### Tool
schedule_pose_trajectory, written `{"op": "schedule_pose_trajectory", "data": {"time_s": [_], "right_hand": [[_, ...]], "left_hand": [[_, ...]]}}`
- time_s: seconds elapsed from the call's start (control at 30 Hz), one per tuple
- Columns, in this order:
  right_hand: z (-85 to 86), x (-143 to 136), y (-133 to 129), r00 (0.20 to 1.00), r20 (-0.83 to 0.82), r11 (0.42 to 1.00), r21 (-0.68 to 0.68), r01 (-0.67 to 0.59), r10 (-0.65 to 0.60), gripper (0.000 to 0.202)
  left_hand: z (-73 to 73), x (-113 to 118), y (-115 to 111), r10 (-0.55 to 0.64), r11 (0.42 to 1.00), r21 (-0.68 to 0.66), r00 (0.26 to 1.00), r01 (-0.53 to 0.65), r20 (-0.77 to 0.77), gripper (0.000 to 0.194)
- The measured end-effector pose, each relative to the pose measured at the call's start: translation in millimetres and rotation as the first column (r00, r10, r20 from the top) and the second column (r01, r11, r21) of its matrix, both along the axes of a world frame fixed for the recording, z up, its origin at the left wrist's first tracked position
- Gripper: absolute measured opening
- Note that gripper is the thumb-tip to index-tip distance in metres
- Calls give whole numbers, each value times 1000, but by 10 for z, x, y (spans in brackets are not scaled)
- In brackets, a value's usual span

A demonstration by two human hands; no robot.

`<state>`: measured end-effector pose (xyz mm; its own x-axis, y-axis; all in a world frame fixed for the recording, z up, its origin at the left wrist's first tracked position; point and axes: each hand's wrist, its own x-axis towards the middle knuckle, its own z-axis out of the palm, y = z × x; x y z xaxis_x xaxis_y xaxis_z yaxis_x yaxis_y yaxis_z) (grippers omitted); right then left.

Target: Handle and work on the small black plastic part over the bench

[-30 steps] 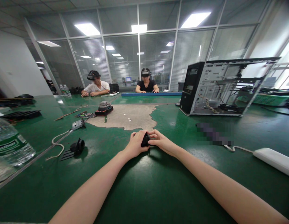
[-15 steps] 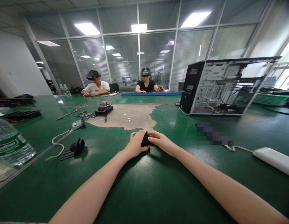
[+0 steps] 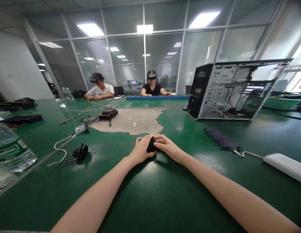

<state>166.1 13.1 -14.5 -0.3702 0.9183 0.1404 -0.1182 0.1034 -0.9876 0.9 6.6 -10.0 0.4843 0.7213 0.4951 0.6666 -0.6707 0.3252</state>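
Note:
Between my two hands is a small black part, mostly covered by fingers, so its exact kind does not show. My left hand wraps round it from the left, thumb below and fingers over the top. From the other side my right hand pinches its right edge with the fingertips. Both hands are just above the green tabletop, in front of a bare, peeled patch. To the left lies a black plastic piece with a round end and several thin prongs.
An opened computer case stands at the right, near a green basket. A white power strip lies front right. At left are a large water bottle, a small metal box with a cable and a speaker-like part. Two people sit opposite.
My hands and the black part stay almost in place; the right fingers shift very slightly. Across the table, the person in black has lowered a hand to the tabletop.

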Motion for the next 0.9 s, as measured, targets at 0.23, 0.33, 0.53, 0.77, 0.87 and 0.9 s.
{"op": "schedule_pose_trajectory", "data": {"time_s": [0.23, 0.33, 0.53, 0.77, 0.87, 0.9], "right_hand": [[37, 40, -16, 996, 19, 996, 20, -89, 88, 35], [76, 31, -59, 996, 3, 996, 22, -86, 86, 37], [49, -3, -42, 998, -45, 999, 0, -50, 50, 27], [-26, 17, 38, 1000, -3, 1000, -4, -11, 11, 29], [13, 36, 6, 998, 10, 998, 13, -56, 56, 34], [32, 41, -12, 996, 6, 996, 14, -84, 84, 38]], "left_hand": [[3, 0, -2, -4, 1000, -2, 1000, 4, -4, 58], [-4, 3, 4, -1, 1000, 2, 1000, 1, 1, 58], [-13, 3, 12, 2, 1000, 4, 1000, -3, 7, 60], [-9, -2, 5, -2, 1000, 5, 1000, 2, -1, 59], [-1, 0, 0, 1, 1000, -1, 1000, -1, 0, 58], [3, 2, -2, 4, 1000, -5, 1000, -4, 0, 58]]}}
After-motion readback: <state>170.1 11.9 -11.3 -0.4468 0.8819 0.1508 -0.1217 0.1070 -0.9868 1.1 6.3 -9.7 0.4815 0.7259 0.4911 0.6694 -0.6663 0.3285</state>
